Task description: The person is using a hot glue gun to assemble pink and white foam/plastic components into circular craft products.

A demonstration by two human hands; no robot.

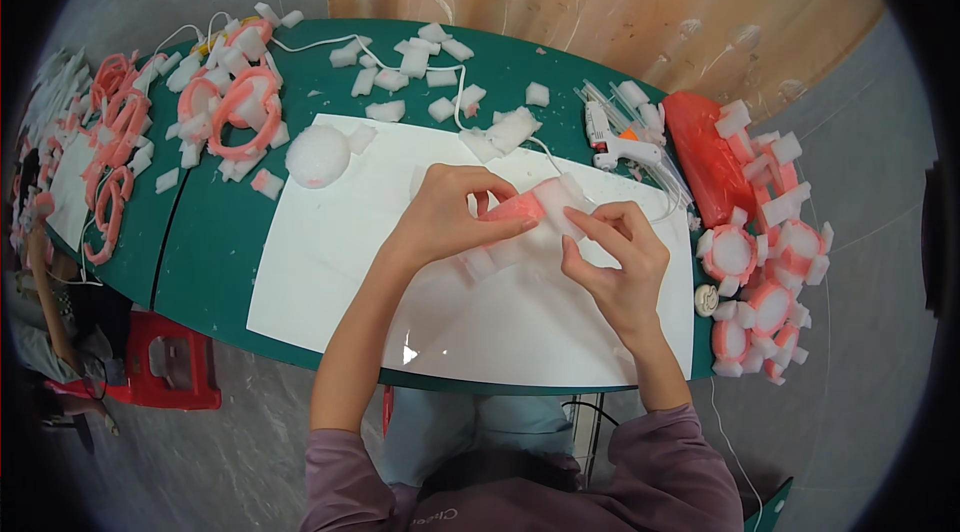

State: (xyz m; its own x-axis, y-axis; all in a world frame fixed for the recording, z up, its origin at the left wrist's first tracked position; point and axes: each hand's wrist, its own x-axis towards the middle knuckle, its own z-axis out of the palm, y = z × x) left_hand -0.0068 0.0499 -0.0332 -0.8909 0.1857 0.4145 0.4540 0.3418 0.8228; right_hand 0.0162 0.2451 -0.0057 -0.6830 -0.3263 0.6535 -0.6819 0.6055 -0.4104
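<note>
At the far left, a co-worker's arm (50, 297) is seen beside the table, and a red stool (200, 377) is noted below its edge. On the green table (205, 267), pink rings (113, 217) are heaped among white foam pieces, and further pink rings (236, 151) are placed near a white cord (325, 42). A white foam ball (318, 156) is set on the upper left part of a white board (320, 282). Loose foam blocks (414, 60) are scattered beyond the board. Over the middle of the board, a pink foam strip (516, 206) is grasped between the thumb and fingers of the left hand (435, 217). A white foam block (557, 198) is seen at the strip's right end. The right hand (628, 257) is held just beside it, thumb and forefinger parted, the forefinger tip at the block's edge; whether contact is made cannot be told. Farther right, a glue gun (626, 148) is laid near a red bag (703, 160), and pink rings studded with white blocks (771, 309) are piled along the table's right end.
</note>
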